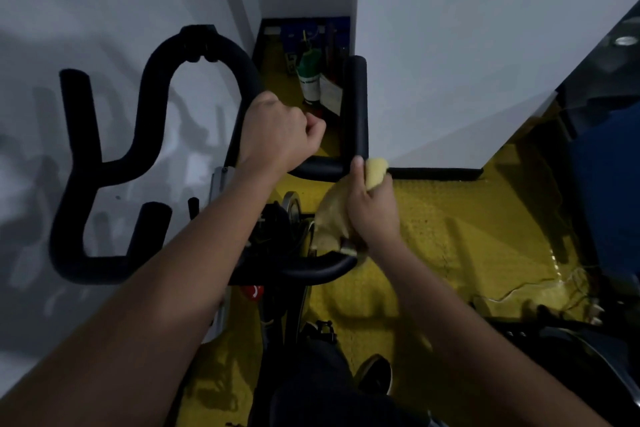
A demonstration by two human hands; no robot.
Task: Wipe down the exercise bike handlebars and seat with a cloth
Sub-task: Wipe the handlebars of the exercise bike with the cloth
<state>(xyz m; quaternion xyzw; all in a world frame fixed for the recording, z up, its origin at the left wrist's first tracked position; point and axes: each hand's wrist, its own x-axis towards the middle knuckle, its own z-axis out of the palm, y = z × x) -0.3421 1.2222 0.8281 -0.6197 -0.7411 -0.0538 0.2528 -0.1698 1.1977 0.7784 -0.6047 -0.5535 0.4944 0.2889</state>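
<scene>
A: Where do the hands sit against the handlebars (pixel 242 80)?

B: The left hand (pixel 277 132) is curled round the black padded loop near its middle, fingers wrapped over the bar and the thumb tucked in front. The right hand (pixel 370 204) is at the handlebars' right corner, where the cross piece bends into the upright right grip.

A: And the cloth (pixel 375 172)?

B: It is yellow, bunched in the right hand's closed fingers. One wad pokes out above the fist, right beside the corner of the bar; I cannot tell whether it touches. The rest hangs below the hand, over the lower curved bar.

A: What lies around the handlebars?

B: Below them, a red knob (pixel 252 293) on the frame and a yellow floor (pixel 450 236). Beyond them, a green-and-white bottle (pixel 309 80) stands in a narrow recess between white walls (pixel 450 45).
</scene>
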